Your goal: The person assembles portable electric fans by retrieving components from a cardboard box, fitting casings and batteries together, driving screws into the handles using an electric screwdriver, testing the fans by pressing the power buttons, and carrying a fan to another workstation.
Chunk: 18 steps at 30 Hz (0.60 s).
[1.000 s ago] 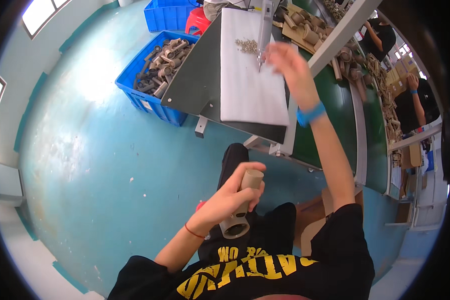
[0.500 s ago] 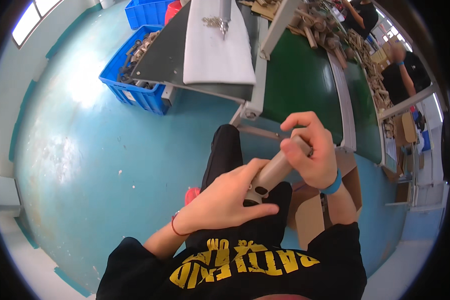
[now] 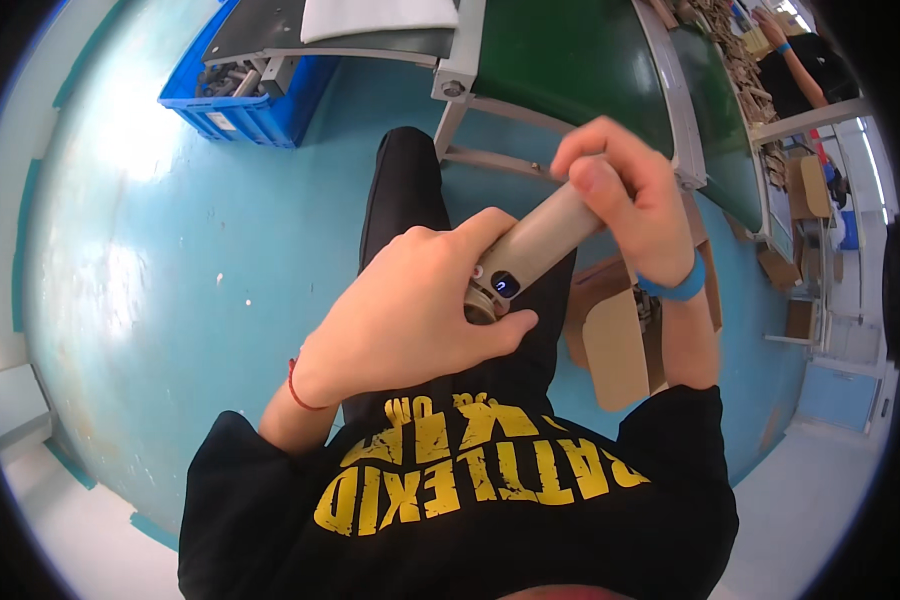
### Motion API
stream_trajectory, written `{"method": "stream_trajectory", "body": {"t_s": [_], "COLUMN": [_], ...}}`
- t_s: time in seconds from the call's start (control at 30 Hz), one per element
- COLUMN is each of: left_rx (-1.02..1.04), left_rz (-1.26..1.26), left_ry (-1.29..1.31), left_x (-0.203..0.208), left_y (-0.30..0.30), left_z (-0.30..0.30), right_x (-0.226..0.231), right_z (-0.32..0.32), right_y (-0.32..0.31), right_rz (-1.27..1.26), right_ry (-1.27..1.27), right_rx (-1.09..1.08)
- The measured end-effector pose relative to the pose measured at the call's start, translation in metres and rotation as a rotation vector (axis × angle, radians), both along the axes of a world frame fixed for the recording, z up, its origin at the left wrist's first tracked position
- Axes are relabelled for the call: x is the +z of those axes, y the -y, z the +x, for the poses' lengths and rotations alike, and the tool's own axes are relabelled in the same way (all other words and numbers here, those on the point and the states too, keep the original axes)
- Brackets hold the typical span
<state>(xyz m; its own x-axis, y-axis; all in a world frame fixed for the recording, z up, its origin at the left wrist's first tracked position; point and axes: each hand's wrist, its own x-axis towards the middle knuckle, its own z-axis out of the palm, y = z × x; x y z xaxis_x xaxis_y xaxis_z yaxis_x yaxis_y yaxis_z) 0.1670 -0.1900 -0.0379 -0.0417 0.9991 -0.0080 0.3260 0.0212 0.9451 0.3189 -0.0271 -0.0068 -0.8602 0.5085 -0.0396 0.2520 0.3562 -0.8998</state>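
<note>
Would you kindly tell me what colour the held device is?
The device is greyish beige, clearest in the head view.

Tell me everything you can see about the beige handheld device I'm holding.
The handheld device is a smooth beige tube, seemingly plastic. Its small dark display is lit with a pale mark; a little round button-like spot sits beside it. It slants above the black trousers: the left hand partly hides the lower end, the right hand grips the upper.

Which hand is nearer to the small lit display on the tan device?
Left: the left hand holds the device beside its lit display; the right hand is farther, at the opposite end.
</note>
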Motion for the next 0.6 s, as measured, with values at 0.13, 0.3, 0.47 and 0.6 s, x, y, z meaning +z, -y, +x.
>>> {"method": "stream_trajectory", "body": {"t_s": [0.13, 0.3, 0.47, 0.6], "left_rx": [-0.061, -0.093, 0.037, 0.280], "left_rz": [-0.088, -0.185, 0.118, 0.292], "left_ry": [0.054, 0.299, 0.539, 0.558], "left_x": [-0.003, -0.017, -0.041, -0.065], "left_y": [0.001, -0.006, 0.000, 0.006], "left_z": [-0.006, -0.015, -0.015, 0.002], "right_x": [-0.029, -0.048, -0.063, -0.077], "right_z": [0.005, 0.011, 0.019, 0.019], "right_y": [-0.003, -0.031, -0.031, -0.028], "right_rz": [0.023, 0.065, 0.076, 0.044], "right_ry": [-0.231, -0.275, -0.404, -0.434], "right_rx": [0.207, 0.370, 0.100, -0.001]}}
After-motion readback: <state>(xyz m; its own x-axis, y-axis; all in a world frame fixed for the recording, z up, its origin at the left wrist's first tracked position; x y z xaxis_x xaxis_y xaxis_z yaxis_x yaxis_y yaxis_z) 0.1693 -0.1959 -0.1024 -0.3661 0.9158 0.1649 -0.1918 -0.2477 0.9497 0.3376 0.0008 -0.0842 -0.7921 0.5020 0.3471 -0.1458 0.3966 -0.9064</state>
